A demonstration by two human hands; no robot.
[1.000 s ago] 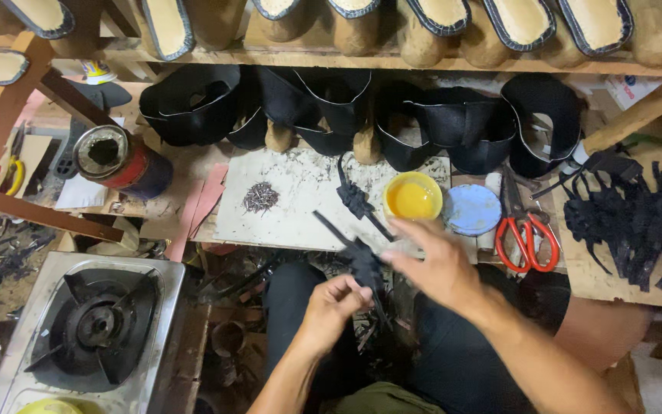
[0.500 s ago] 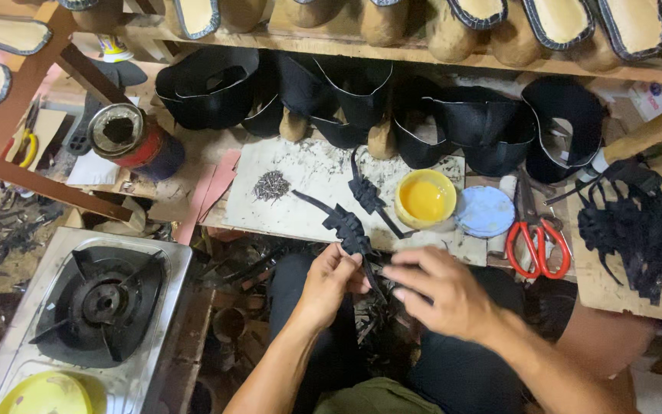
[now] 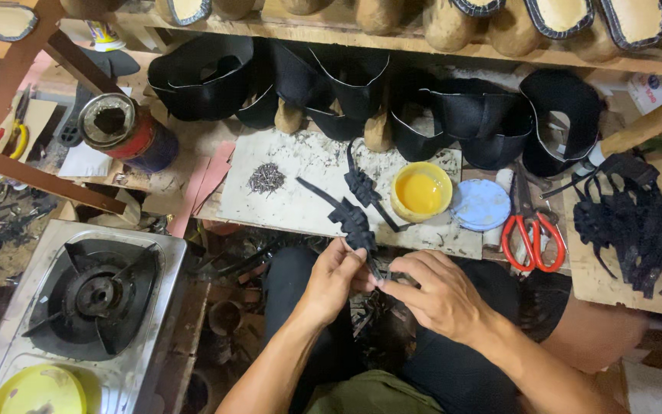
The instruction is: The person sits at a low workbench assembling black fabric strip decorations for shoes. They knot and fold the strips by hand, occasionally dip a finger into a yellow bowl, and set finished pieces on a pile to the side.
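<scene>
Both hands [image 3: 392, 280] closer, one strap [image 3: 354, 222]

The lower end of the black braided leather strap [image 3: 352, 222] lay hidden between the left hand [image 3: 334, 274] and right hand [image 3: 438, 295]; below it, the lap clutter was too dark to tell.

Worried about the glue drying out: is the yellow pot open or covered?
Open: the yellow pot shows yellow liquid, and the blue lid lies beside it.
</scene>
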